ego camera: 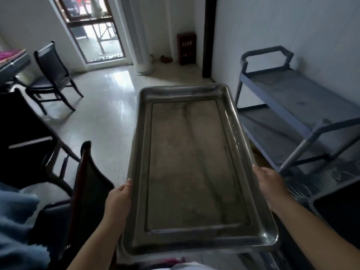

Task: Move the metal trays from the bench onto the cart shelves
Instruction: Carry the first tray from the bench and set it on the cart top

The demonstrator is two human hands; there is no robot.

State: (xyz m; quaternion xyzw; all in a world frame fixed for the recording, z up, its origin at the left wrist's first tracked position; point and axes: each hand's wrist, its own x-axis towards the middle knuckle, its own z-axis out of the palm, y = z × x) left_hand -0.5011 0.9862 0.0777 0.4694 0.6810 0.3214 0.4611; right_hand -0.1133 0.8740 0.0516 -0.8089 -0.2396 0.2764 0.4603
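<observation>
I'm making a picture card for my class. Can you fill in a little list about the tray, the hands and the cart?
tray: metal tray, nothing in it, held up in the air
left hand: left hand grips the tray's left long edge
right hand: right hand grips the tray's right long edge
cart: grey cart by the wall on the right, two shelves showing, nothing on them
tray on cart: not yet
nearby: dark chair on the left
</observation>
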